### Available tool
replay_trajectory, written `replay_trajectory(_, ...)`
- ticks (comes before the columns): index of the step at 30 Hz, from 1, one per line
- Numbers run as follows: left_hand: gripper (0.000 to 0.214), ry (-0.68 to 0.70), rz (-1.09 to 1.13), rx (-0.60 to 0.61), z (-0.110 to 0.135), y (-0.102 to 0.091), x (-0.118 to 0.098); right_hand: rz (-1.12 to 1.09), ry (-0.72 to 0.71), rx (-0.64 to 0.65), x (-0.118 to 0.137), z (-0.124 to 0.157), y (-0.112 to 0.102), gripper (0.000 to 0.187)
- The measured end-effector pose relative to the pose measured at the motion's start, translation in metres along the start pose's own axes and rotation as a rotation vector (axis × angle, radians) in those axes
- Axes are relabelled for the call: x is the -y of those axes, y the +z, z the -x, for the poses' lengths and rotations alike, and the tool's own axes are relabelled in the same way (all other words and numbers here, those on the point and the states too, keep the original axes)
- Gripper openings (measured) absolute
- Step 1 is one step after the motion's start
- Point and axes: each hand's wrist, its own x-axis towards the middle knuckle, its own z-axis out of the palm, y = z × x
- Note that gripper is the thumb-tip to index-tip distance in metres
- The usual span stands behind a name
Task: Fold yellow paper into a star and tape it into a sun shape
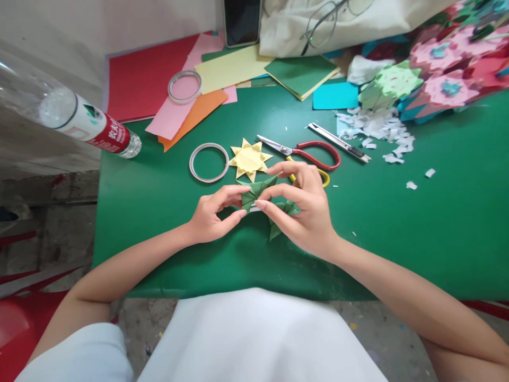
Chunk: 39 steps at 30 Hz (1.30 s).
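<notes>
Between my two hands, just above the table, is a folded green paper piece (257, 191) with creased points. My left hand (218, 212) pinches its left side between thumb and fingers. My right hand (304, 209) grips its right side, thumb at the lower edge where a small white strip shows. A second green folded paper (276, 229) lies below, partly covered by my right hand. Just beyond my fingers rests a yellow folded paper star (250, 159). A roll of narrow tape (209, 163) lies to its left, and red-handled scissors (318, 151) to its right, touching yellow handles (325, 179).
A utility knife (338, 142) lies near white paper scraps (384, 127). Coloured paper sheets (151, 74), another tape roll (185, 86) and a phone (242, 21) are at the back. A plastic bottle (95, 124) stands left; paper flowers (445, 58) and glasses (324, 26) are back right.
</notes>
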Motion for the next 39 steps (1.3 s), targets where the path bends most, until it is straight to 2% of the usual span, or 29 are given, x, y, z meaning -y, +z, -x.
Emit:
replay_trajectory(10, 0.051, 0.07, -0.067, 0.026, 0.001, 0.001, 0.0, 0.098, 0.01, 0.042, -0.001, 0.005, 0.015, 0.013)
replay_trajectory(17, 0.053, 0.078, -0.078, 0.039, 0.002, 0.001, 0.001, 0.107, -0.015, 0.018, -0.003, 0.005, 0.018, 0.012)
replay_trajectory(28, 0.05, 0.078, -0.09, 0.041, 0.001, 0.001, 0.001, 0.273, -0.182, -0.087, -0.008, 0.006, 0.022, 0.008)
replay_trajectory(39, 0.044, 0.039, -0.088, 0.042, 0.001, 0.001, 0.001, 0.387, -0.277, -0.083, -0.01, 0.006, 0.022, 0.01)
